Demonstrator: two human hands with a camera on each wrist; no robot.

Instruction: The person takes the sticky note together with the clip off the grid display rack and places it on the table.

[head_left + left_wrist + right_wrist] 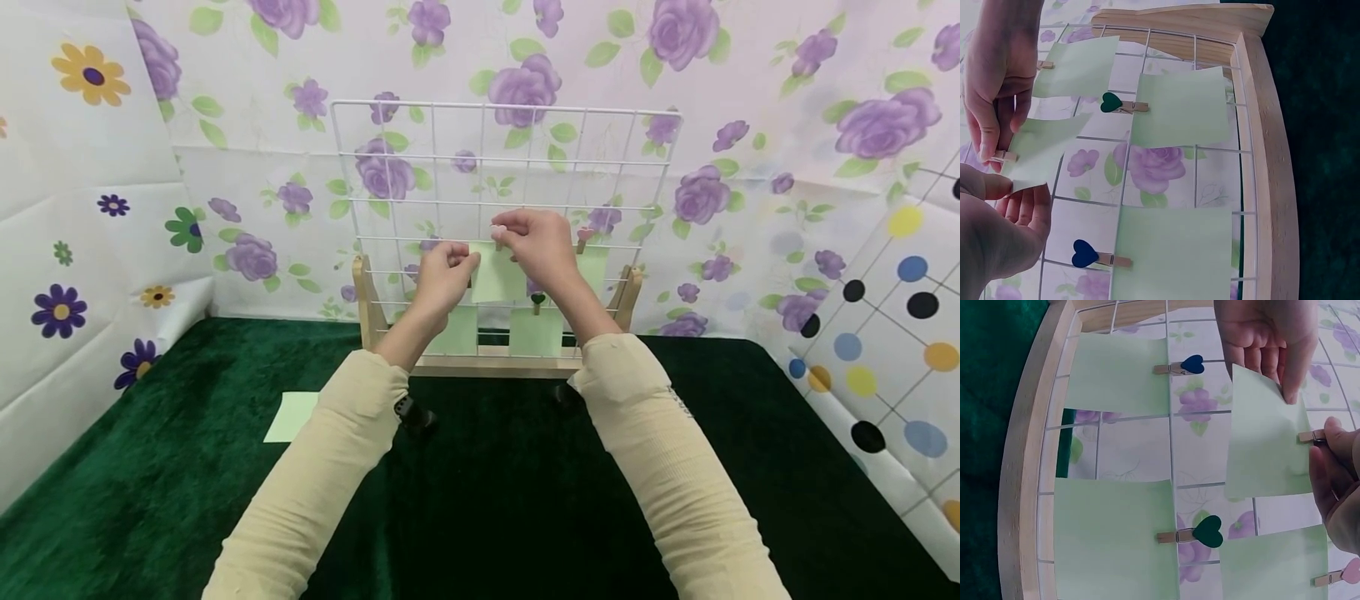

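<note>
Pinched at its top left corner by the left hand point(444, 277), a square pale-green paper note point(497, 282) is held before the white wire grid point(431, 104), while just rightward a wooden clothespin point(1305, 437), pretty much crosswise to the note's top edge, is gripped by the nearer right hand point(542, 246).
</note>
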